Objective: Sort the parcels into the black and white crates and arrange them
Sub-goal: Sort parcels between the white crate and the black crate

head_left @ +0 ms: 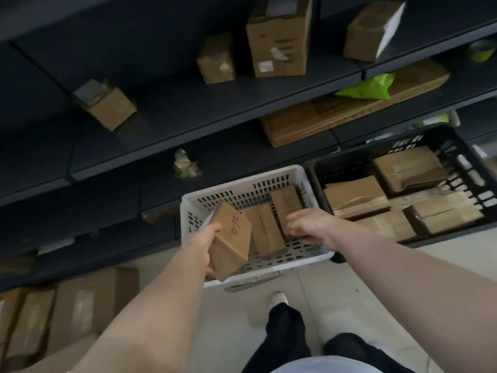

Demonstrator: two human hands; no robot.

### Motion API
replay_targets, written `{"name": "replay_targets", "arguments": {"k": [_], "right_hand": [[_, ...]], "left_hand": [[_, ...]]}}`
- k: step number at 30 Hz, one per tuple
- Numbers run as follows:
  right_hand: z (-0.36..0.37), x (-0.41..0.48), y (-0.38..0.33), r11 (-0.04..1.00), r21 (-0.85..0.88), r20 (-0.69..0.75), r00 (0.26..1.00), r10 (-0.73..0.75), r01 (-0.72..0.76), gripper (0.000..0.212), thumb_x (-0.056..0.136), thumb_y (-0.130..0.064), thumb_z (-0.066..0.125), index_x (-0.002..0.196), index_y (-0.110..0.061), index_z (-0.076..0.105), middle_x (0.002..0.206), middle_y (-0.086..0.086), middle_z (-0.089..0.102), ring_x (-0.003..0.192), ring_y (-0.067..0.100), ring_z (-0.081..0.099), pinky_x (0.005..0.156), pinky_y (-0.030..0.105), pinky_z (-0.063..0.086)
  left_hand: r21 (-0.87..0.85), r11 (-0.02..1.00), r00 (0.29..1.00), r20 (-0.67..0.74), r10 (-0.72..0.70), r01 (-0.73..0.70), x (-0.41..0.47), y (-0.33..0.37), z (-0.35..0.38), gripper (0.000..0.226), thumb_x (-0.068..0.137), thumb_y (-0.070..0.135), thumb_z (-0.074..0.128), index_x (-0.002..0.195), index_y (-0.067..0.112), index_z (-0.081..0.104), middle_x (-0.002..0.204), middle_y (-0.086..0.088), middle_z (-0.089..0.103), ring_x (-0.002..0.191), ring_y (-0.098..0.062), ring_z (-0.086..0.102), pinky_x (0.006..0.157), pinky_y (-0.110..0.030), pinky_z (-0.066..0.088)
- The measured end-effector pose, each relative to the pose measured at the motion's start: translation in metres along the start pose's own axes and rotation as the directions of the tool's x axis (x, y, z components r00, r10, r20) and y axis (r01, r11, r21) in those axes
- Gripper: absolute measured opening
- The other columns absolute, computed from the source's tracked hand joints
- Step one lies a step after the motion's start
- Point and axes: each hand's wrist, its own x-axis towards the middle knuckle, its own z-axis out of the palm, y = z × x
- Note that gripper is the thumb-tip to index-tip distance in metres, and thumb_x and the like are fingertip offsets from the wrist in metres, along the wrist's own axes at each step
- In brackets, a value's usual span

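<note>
Fingers of the left hand grip a box over the white crate, at its left edge; the right hand hovers spread and empty near its right edge.

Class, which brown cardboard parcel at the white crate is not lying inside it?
The brown cardboard parcel with handwriting, gripped tilted by the left hand over the white plastic crate's left side; the other two parcels lie on its floor.

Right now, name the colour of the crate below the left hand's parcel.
White; the crate shows best in the head view.
</note>
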Motion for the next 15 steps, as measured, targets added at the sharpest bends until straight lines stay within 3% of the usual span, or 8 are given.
{"name": "replay_targets", "arguments": {"k": [4, 6, 9, 15], "right_hand": [[0.049, 0.021, -0.018, 0.997, -0.075, 0.029, 0.999, 0.029, -0.027, 0.025, 0.096, -0.009, 0.055, 0.119, -0.019, 0.063, 0.107, 0.003, 0.063, 0.102, 0.016, 0.060, 0.078, 0.026, 0.050], [0.066, 0.030, -0.023, 0.994, -0.101, 0.042, 0.998, 0.044, -0.040, 0.024, 0.096, -0.009, 0.055, 0.116, -0.022, 0.062, 0.103, 0.001, 0.063, 0.094, 0.012, 0.060, 0.085, 0.029, 0.051], [0.078, 0.040, -0.024, 0.989, -0.122, 0.046, 0.995, 0.085, -0.079, 0.021, 0.095, -0.010, 0.057, 0.111, -0.024, 0.062, 0.102, -0.001, 0.064, 0.100, 0.014, 0.062, 0.099, 0.036, 0.048], [0.063, 0.031, -0.026, 0.993, -0.031, -0.003, 0.994, 0.114, -0.114, 0.018, 0.097, -0.009, 0.056, 0.110, -0.019, 0.062, 0.110, 0.004, 0.065, 0.105, 0.018, 0.063, 0.087, 0.029, 0.049]], "left_hand": [[-0.083, 0.994, 0.997, 0.027, -0.070, 0.072, 0.048, -0.003, -0.027, 0.076, 0.070, 0.037, 0.080, 0.135, 0.020, 0.046, 0.123, -0.016, 0.058, 0.112, -0.040, 0.057, 0.092, -0.060, 0.049], [-0.060, 0.994, 0.995, 0.042, -0.092, 0.094, 0.064, -0.001, -0.035, 0.063, 0.081, 0.037, 0.072, 0.135, 0.020, 0.046, 0.127, -0.016, 0.057, 0.115, -0.042, 0.055, 0.095, -0.064, 0.047], [0.077, 0.991, 0.994, 0.016, -0.110, 0.108, 0.075, 0.007, -0.041, 0.041, 0.100, 0.028, 0.047, 0.139, 0.014, 0.045, 0.134, -0.018, 0.054, 0.118, -0.046, 0.054, 0.090, -0.070, 0.047], [0.068, 0.997, 0.985, 0.171, 0.025, -0.037, 0.054, 0.037, -0.004, 0.035, 0.106, 0.012, 0.036, 0.140, 0.010, 0.042, 0.140, -0.012, 0.048, 0.118, -0.033, 0.054, 0.091, -0.057, 0.053]]}}
